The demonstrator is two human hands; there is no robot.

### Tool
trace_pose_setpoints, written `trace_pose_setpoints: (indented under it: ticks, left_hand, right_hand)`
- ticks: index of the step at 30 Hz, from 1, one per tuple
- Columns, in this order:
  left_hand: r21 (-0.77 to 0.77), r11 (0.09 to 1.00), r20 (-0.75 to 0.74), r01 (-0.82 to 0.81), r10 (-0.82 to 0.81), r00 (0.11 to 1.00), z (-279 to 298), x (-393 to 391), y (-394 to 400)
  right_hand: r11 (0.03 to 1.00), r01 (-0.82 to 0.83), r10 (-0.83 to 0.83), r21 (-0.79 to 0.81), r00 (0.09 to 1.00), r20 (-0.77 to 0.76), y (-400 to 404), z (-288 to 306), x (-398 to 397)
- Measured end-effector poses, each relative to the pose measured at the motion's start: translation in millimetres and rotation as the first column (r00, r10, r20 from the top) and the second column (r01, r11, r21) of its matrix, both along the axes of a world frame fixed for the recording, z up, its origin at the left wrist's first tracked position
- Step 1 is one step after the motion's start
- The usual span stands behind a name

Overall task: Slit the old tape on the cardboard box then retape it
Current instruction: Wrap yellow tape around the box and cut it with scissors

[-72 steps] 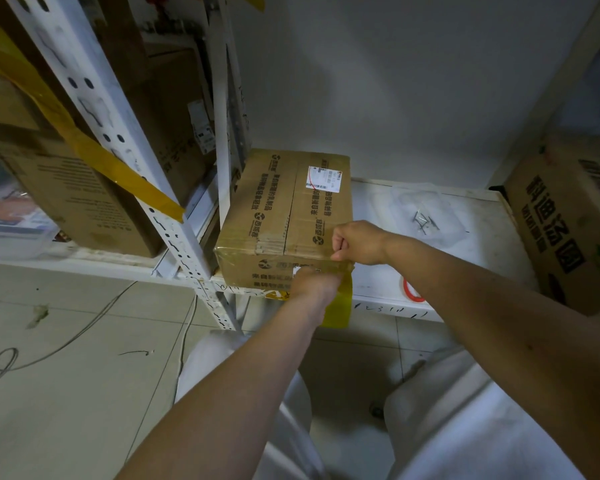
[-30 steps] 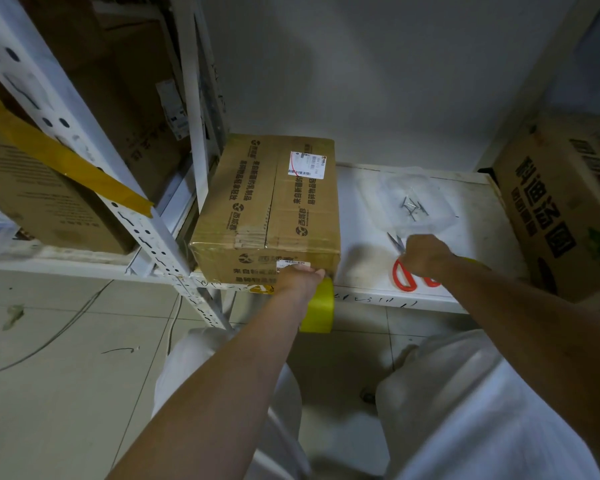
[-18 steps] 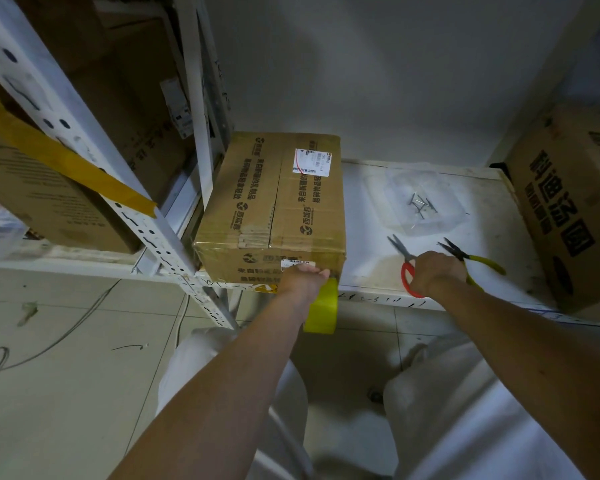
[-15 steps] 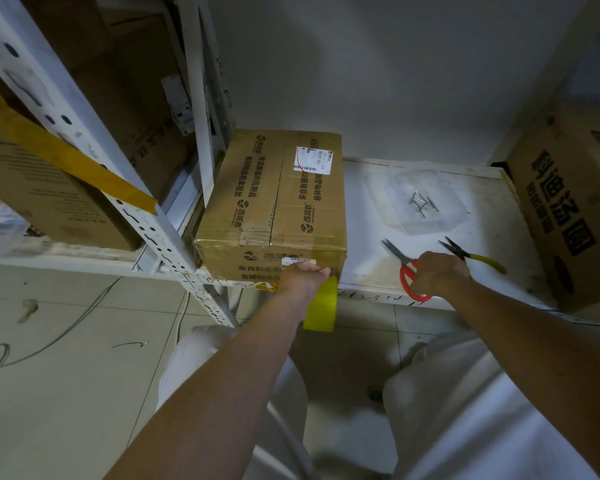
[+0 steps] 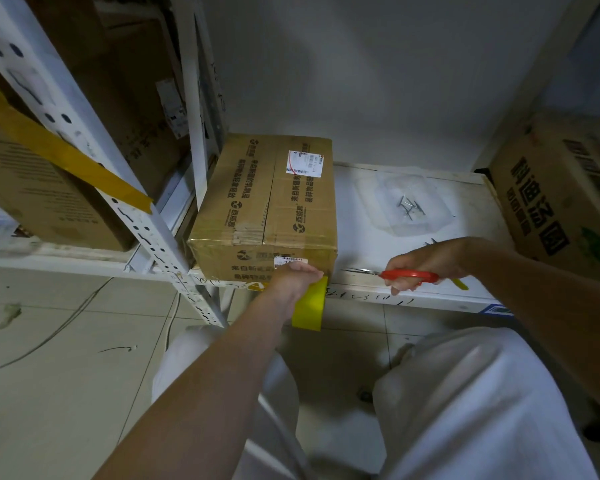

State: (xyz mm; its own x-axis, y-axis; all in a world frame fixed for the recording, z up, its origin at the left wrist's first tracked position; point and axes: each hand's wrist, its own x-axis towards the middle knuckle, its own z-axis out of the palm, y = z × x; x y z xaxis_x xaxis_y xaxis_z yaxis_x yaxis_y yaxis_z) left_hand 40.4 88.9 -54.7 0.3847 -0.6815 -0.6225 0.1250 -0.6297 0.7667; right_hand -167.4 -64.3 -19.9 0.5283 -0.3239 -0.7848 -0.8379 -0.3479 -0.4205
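A brown cardboard box [image 5: 267,202] with printed lettering and a white label sits on the left end of the white shelf [image 5: 413,299]. My left hand [image 5: 297,277] presses against the box's near face at its lower right and holds a yellow tape roll [image 5: 310,304] hanging below the shelf edge. My right hand [image 5: 426,261] grips red-handled scissors [image 5: 395,273] just above the shelf's front edge, blades pointing left toward the box, tips a short way from its corner.
A clear plastic tray [image 5: 407,206] with several nails lies on the shelf behind my right hand. A yellow-handled tool [image 5: 461,284] pokes out beside that hand. A large printed carton [image 5: 565,192] stands at the right. White rack posts [image 5: 125,209] and more cartons stand left.
My right hand left the box's top edge, reached right to the shelf, picked up the red scissors and brought them left toward the box. My left hand stayed on the tape roll.
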Motion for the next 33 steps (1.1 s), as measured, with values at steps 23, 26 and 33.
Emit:
trace_pose_setpoints:
  ticks: [23,26,33]
  left_hand:
    - [-0.004,1.0,-0.041,0.019,-0.02,0.999,3,3,5]
    - [0.018,1.0,-0.045,0.017,-0.017,0.999,3,5,3]
    - [0.058,0.998,0.044,-0.008,0.006,0.999,-1,13,9]
  right_hand:
    - [0.994,0.107,-0.099,-0.011,0.955,0.278,23,-7,47]
    - [0.992,0.129,-0.12,-0.01,0.942,0.312,25,-8,45]
    - [0.985,0.064,-0.022,-0.16,0.968,0.25,23,-12,39]
